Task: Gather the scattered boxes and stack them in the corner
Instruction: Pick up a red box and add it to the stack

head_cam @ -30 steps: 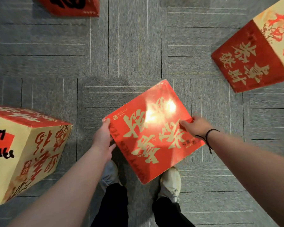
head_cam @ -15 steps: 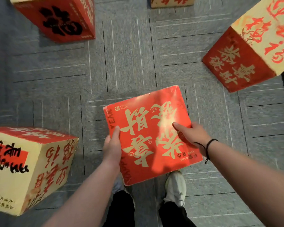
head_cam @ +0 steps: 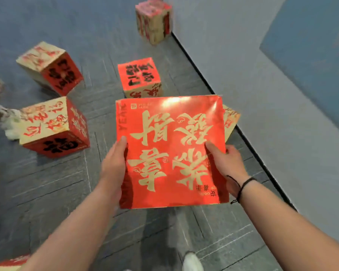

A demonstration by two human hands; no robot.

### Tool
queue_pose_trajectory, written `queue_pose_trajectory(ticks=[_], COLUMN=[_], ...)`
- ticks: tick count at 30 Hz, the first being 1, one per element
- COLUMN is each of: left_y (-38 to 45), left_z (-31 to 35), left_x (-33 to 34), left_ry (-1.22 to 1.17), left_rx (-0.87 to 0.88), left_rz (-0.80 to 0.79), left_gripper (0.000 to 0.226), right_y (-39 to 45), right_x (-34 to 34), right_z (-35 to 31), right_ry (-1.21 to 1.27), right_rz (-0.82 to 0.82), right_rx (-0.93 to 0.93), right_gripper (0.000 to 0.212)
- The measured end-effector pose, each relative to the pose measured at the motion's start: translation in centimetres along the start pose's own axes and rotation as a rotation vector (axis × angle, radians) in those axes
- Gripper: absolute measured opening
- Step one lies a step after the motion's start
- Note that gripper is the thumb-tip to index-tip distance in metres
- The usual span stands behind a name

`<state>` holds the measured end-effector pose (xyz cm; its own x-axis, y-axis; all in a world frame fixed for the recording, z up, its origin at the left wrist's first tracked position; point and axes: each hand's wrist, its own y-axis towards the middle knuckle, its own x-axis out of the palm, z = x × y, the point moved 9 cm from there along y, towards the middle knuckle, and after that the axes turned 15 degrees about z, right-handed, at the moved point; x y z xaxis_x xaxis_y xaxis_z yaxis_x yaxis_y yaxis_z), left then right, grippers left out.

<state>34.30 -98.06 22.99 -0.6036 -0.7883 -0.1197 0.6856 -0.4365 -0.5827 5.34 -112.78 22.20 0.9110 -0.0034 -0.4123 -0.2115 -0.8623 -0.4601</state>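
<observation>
Scattered boxes [head_cam: 54,127] on grey carpet [head_cam: 53,192]

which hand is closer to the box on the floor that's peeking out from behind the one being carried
Right. The right hand holds the carried box's right edge, just below the half-hidden box by the wall. The left hand holds the opposite edge, farther away.
</observation>
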Motion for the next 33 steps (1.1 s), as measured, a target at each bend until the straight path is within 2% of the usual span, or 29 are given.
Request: queue_pose_trajectory(ticks=[2,3,8,10,11,14,18,21,26,31,33], left_y=[-2.9,-4.3,-11.4,-15.3,-17.4,-24.3,-33.9,-40.9,-54.5,-70.0,-75.7], left_z=[4.7,6.6,13.1,15.1,15.8,16.3,14.6,12.6,7.8,1.3,-1.7], left_x=[2.2,3.1,7.0,8.3,9.0,10.5,11.4,11.9,13.0,13.1,12.8], left_ry=[-0.002,-0.003,0.023,0.066,0.099,0.189,0.349,0.445,0.572,0.627,0.632], left_rx=[0.063,0.086,0.156,0.202,0.226,0.286,0.345,0.353,0.374,0.457,0.501], left_rz=[-0.058,-0.095,-0.281,-0.369,-0.421,-0.566,-0.730,-0.836,-1.037,-1.269,-1.335], left_gripper=[0.071,0.068,0.058,0.050,0.048,0.049,0.052,0.065,0.058,0.039,0.031], right_y=[-1.7,-2.5,-9.3,-13.5,-15.7,-23.0,-32.3,-38.4,-48.4,-58.7,-63.0], right_x=[-4.4,-6.1,-15.6,-19.9,-22.1,-27.7,-33.4,-37.5,-45.4,-54.1,-57.2], right_z=[-3.7,-5.0,-8.5,-8.9,-8.7,-6.4,-0.8,2.9,9.3,16.4,19.3], right_ry=[0.075,0.103,0.216,0.266,0.280,0.306,0.375,0.467,0.625,0.673,0.684], right_rz=[0.058,0.076,0.211,0.277,0.329,0.483,0.625,0.711,0.937,1.160,1.228], right_rx=[0.000,0.008,0.018,0.006,0.004,0.018,0.094,0.140,0.182,0.201,0.223], right_gripper=[0.081,0.082,0.073,0.053,0.051,0.078,0.093,0.102,0.084,0.075,0.064])
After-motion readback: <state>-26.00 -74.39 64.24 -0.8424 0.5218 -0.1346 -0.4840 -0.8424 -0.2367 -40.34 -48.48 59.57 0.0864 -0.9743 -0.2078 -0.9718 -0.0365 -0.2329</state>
